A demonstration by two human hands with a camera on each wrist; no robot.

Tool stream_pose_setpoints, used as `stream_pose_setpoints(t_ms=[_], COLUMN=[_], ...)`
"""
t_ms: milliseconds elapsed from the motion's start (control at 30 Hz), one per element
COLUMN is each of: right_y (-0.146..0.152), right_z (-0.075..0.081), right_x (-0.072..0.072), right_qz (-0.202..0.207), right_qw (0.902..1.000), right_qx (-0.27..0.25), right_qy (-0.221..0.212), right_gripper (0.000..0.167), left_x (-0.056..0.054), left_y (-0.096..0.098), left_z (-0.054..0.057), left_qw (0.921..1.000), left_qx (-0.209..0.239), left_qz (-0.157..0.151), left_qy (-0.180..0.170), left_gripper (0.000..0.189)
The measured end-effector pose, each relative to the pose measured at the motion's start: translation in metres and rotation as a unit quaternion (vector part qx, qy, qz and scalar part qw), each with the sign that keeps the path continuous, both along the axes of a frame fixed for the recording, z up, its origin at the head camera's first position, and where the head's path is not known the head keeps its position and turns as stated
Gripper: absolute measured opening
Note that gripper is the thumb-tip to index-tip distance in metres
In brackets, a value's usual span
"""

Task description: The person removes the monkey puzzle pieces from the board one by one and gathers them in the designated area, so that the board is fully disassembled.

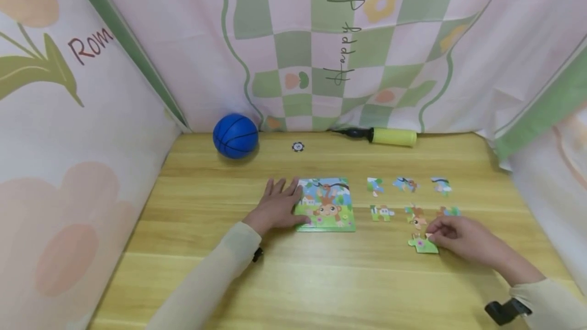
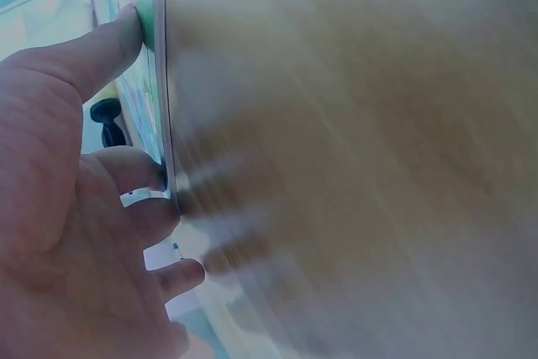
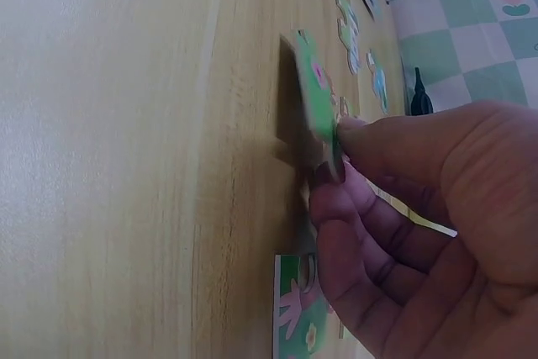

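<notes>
A square picture board [image 1: 325, 205] with a monkey on it lies flat on the table. My left hand [image 1: 277, 208] rests at its left side. The thumb touches the printed face near the lower left corner; the other fingers spread along the left edge. Farther right, my right hand [image 1: 463, 238] pinches a green jigsaw piece [image 3: 313, 86] with a pink flower between thumb and fingers. In the right wrist view this piece is tilted above the table. Another green jigsaw piece [image 3: 296, 308] lies below that hand, hidden from the head view.
Several loose jigsaw pieces lie in rows beyond the right hand, including a house piece [image 1: 381, 212] and a monkey-face piece [image 1: 416, 218]. At the back are a blue ball [image 1: 236, 136], a small round token [image 1: 298, 146] and a yellow hand pump [image 1: 393, 137] by the curtain [image 1: 293, 50].
</notes>
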State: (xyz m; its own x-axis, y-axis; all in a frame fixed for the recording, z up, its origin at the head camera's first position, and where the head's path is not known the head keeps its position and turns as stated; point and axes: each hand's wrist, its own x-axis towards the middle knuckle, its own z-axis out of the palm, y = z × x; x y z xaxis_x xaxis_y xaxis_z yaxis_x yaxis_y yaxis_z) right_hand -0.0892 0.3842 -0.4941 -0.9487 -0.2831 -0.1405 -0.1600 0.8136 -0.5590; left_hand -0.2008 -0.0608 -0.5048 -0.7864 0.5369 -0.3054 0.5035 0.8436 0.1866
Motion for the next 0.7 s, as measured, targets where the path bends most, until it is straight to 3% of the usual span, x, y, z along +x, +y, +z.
stream_pose_setpoints(t_ms=[200,333,533,700], right_y=[0.007,0.003,-0.026,-0.062], right_z=[0.003,0.012,0.026,0.029], right_x=[-0.003,-0.01,-0.027,-0.047], right_qz=[-0.004,-0.013,0.004,0.037], right_qw=[0.9992,0.9991,0.9993,0.9978], right_qx=[0.018,0.006,-0.025,-0.045], right_qy=[0.036,0.04,0.026,0.03], right_gripper=[0.004,0.01,0.019,0.022], left_x=[-0.001,-0.001,-0.001,0.0], left_y=[0.001,-0.002,-0.006,-0.009], left_z=[-0.001,0.0,-0.002,0.0], left_qw=[1.0,1.0,0.9998,0.9987], left_qx=[0.002,0.009,0.019,0.045], left_qz=[-0.002,-0.001,-0.007,-0.02], left_qy=[0.003,0.0,-0.002,-0.014], left_gripper=[0.096,0.095,0.094,0.102])
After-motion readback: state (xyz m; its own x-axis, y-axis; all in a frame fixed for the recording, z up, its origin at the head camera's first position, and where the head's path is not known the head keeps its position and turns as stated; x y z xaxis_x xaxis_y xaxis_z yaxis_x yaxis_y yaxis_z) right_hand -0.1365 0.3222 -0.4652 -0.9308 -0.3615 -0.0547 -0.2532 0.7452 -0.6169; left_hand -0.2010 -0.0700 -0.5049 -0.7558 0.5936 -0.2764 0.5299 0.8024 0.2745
